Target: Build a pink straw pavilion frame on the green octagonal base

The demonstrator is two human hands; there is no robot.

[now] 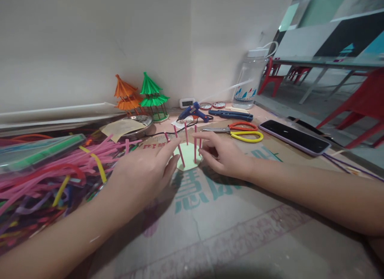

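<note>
A printed board (pixel 210 227) fills the foreground, and two bare forearms reach in over it. The left hand (pixel 144 167) has its index finger and thumb held slightly apart at the left side of a pale green base (pixel 189 161); whether they pinch anything cannot be told. The right hand (pixel 226 153) points its index finger at the upper part of a front stick, thumb lower down beside it; contact is unclear. Between the two sets of fingertips lies the base, flat on the board, with thin pink sticks (pixel 181 155) standing on it, some tilted.

Left of the left hand is a heap of colourful strips (pixel 90 163). Beyond the right hand lie scissors (pixel 230 129) and, farther right, a phone (pixel 294 137). Behind are a blue glue gun (pixel 195 112), an orange model (pixel 123 87), a green model (pixel 150 87) and a bottle (pixel 249 81). Red chairs (pixel 360 99) stand farthest off.
</note>
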